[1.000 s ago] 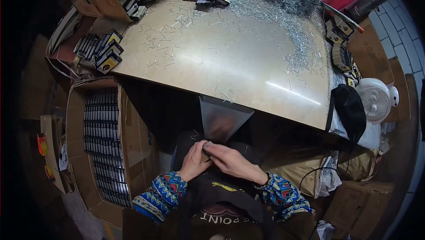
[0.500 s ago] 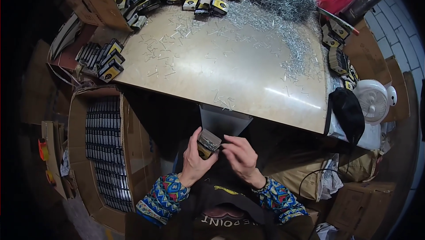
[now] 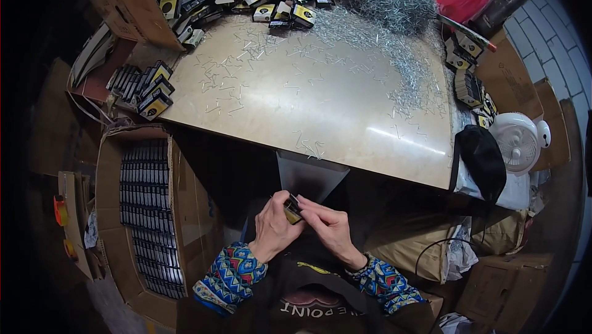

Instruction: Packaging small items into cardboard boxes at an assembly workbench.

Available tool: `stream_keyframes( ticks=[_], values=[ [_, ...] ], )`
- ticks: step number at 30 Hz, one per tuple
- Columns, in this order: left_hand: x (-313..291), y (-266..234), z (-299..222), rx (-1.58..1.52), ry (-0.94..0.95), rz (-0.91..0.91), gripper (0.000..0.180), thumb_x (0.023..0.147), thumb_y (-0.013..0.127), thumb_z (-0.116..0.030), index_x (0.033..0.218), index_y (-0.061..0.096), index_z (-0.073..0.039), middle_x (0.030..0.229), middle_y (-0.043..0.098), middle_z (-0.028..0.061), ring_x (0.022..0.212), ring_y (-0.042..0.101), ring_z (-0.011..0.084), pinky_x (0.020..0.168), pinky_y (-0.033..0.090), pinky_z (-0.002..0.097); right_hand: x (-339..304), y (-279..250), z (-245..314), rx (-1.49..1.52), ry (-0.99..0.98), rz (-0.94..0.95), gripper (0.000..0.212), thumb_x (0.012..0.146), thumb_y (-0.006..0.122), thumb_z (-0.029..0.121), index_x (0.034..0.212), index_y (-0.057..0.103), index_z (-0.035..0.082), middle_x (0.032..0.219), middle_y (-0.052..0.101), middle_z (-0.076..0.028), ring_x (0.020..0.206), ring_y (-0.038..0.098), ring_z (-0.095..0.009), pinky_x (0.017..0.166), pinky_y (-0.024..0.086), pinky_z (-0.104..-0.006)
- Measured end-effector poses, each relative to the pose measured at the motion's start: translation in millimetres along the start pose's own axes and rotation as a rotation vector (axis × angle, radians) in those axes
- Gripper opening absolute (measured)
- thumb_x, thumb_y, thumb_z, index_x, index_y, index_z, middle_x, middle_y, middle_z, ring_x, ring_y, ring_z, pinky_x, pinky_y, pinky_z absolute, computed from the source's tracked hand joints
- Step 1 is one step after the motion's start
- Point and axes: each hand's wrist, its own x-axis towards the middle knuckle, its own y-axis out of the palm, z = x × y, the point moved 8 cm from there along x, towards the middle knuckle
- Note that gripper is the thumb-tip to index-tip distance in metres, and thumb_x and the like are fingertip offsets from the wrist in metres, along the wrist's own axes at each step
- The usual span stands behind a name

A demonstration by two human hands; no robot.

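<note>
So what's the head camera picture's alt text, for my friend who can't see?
A person's hands are on a small black-and-yellow box in front of a table scattered with bent metal wires. Similar boxes are heaped at the back; at left, an open carton holds packed rows.

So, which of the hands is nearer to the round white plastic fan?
Right. The right hand is left of the round white plastic fan and lower in the picture; the left hand is farther left, holding a small black-and-yellow cardboard box.
</note>
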Motion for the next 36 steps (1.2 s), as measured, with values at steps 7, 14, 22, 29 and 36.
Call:
stream_keyframes(
  ticks=[7,14,22,29,36],
  values=[
    [2.0,-2.0,-5.5,0.077,-0.1,0.044,0.073,0.075,0.076,-0.018,0.134,0.035,-0.004,0.106,0.063,0.02,0.094,0.065,0.0389,0.079,0.053,0.0441,-1.3,-0.5,10.9,-0.115,0.013,-0.116,0.021,0.085,0.071,0.004,0.106,0.072,-0.001,0.106,0.072,-0.015,0.097,0.069,-0.016,0.081,0.056,-0.0266],
    [2.5,-5.7,-11.0,0.058,0.044,-0.066,0.089,0.07,0.081,-0.016,0.141,0.03,-0.004,0.109,0.063,0.0211,0.097,0.065,0.0376,0.079,0.053,0.0432,7.4,11.7,18.8,-0.18,-0.013,-0.148,0.036,0.088,0.068,0.003,0.123,0.06,-0.004,0.112,0.07,-0.014,0.101,0.066,-0.014,0.085,0.053,-0.0256],
    [7.9,-12.3,-9.4,0.073,-0.048,-0.031,0.062,0.071,0.078,-0.015,0.123,0.046,-0.001,0.103,0.062,0.0214,0.094,0.063,0.0394,0.079,0.052,0.043,7.8,3.6,13.8,-0.088,-0.041,0.046,0.018,0.091,0.066,0.004,0.107,0.071,-0.003,0.103,0.073,-0.01,0.094,0.067,-0.012,0.083,0.054,-0.0247],
    [6.9,-4.8,-14.0,0.093,-0.043,0.037,0.056,0.071,0.077,-0.014,0.116,0.047,0.0,0.1,0.06,0.0224,0.092,0.062,0.0406,0.075,0.052,0.0446,4.0,-5.0,-5.8,-0.043,0.147,-0.177,0.02,0.087,0.07,0.006,0.106,0.072,0.0,0.094,0.074,-0.012,0.084,0.069,-0.01,0.074,0.055,-0.023],
    [7.6,-5.2,-8.9,0.058,-0.107,-0.001,0.055,0.073,0.076,-0.015,0.117,0.047,0.001,0.099,0.061,0.0229,0.09,0.063,0.0415,0.074,0.052,0.0451,7.2,2.6,1.4,-0.024,0.161,-0.217,0.02,0.087,0.071,0.006,0.105,0.071,-0.002,0.092,0.074,-0.008,0.081,0.067,-0.008,0.073,0.054,-0.0219]
  ],
)
